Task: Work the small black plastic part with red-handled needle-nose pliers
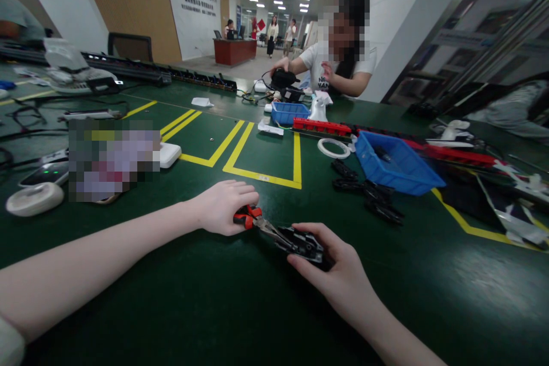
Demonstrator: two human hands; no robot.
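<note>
My left hand (pixel 227 207) is wrapped round the red and black handles of a pair of needle-nose pliers (pixel 266 225). The metal jaws point right and reach the near end of a black plastic part (pixel 305 245); whether they grip it, I cannot tell. That part has a hollow, ribbed inside facing up. My right hand (pixel 332 260) holds it between thumb and fingers, a little above the green table (pixel 240 303). To the right lie several similar dark pieces (pixel 369 191) in a loose pile, beside a blue bin (pixel 397 167).
A white ring-shaped coil (pixel 334 148) lies left of the bin. Red strips (pixel 321 126) and a smaller blue bin (pixel 290 112) are farther back. A co-worker (pixel 343 57) sits across the table. At left are a white box (pixel 170 155), a pale mouse-like object (pixel 35 199) and cables.
</note>
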